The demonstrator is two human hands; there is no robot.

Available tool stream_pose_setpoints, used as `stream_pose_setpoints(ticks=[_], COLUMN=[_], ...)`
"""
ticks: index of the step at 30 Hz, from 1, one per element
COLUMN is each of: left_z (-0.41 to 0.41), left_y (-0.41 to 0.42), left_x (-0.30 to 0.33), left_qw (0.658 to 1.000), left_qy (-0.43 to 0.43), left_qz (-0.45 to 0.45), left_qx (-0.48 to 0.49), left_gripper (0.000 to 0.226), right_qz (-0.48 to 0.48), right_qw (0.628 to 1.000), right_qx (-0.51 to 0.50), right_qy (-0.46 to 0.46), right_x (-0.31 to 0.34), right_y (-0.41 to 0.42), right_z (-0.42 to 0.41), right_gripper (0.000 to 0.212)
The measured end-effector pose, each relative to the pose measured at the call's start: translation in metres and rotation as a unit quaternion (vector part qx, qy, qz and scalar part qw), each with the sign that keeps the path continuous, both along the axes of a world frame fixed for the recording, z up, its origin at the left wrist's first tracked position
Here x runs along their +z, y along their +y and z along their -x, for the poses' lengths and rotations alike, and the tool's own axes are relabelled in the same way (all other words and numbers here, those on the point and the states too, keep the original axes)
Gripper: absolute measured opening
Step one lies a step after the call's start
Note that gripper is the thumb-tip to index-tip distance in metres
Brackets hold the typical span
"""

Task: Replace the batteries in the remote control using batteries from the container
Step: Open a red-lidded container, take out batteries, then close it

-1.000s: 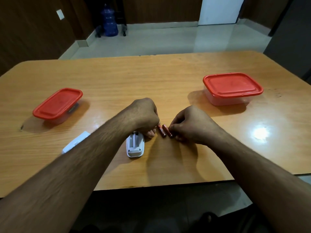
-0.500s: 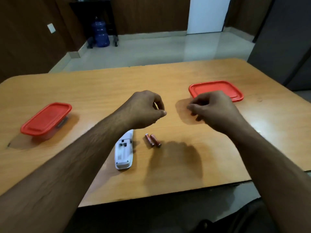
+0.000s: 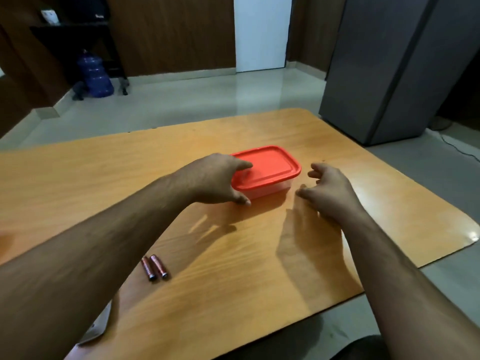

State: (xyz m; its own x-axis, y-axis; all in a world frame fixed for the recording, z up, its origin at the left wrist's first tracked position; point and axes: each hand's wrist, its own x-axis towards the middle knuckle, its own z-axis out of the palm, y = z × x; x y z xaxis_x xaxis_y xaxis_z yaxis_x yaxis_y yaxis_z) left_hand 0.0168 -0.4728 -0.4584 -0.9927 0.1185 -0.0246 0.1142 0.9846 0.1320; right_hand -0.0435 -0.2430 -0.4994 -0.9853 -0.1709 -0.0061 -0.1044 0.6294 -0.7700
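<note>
A clear plastic container with a red lid (image 3: pixel 272 166) sits closed on the wooden table (image 3: pixel 104 172). My left hand (image 3: pixel 215 178) rests against its left end, fingers over the lid and thumb low by the near corner. My right hand (image 3: pixel 327 188) hovers just right of the container, fingers curled apart, touching nothing. Two red batteries (image 3: pixel 155 267) lie side by side on the table near me. A sliver of the white remote (image 3: pixel 97 331) shows under my left forearm; the rest is hidden.
The table's right edge (image 3: pixel 428 261) runs close to my right arm. A grey cabinet (image 3: pixel 389 68) stands beyond the far right corner. A blue water jug (image 3: pixel 94 76) sits on the floor at the back left.
Both hands have left the two batteries on the table and moved forward and right to the red-lidded container. The view has swung right; the other red-lidded box is out of frame.
</note>
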Motion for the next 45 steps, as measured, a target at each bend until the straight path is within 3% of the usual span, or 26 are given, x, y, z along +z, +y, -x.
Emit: stream_pose_setpoints(ticks=[6, 10, 15, 22, 27, 33, 45], left_z=[0.002, -0.004, -0.016, -0.029, -0.03, -0.035, -0.045], left_y=[-0.001, 0.007, 0.006, 0.003, 0.004, 0.015, 0.011], left_x=[-0.005, 0.001, -0.007, -0.02, -0.018, -0.008, -0.013], left_qw=[0.994, 0.972, 0.944, 0.915, 0.915, 0.945, 0.953], left_qy=[0.046, 0.069, 0.121, 0.192, 0.209, 0.217, 0.275], left_qz=[0.083, 0.188, 0.248, 0.279, 0.261, 0.181, 0.079], left_qx=[-0.053, -0.122, -0.181, -0.217, -0.227, -0.164, -0.102], left_gripper=[0.066, 0.056, 0.076, 0.085, 0.078, 0.052, 0.037], right_qz=[0.028, 0.021, 0.061, 0.037, 0.024, -0.009, 0.023], right_qw=[0.998, 0.999, 0.997, 0.996, 0.997, 0.996, 0.995], right_qx=[0.045, 0.046, 0.055, 0.073, 0.07, 0.075, 0.085], right_qy=[0.024, 0.019, 0.007, 0.023, 0.03, 0.035, 0.04], right_x=[-0.005, -0.009, -0.007, -0.006, -0.006, -0.011, -0.004], right_y=[-0.015, -0.023, -0.029, -0.032, -0.033, -0.032, -0.035], right_z=[0.0, -0.005, -0.01, -0.011, -0.01, -0.008, -0.006], right_gripper=[0.068, 0.085, 0.098, 0.093, 0.089, 0.091, 0.092])
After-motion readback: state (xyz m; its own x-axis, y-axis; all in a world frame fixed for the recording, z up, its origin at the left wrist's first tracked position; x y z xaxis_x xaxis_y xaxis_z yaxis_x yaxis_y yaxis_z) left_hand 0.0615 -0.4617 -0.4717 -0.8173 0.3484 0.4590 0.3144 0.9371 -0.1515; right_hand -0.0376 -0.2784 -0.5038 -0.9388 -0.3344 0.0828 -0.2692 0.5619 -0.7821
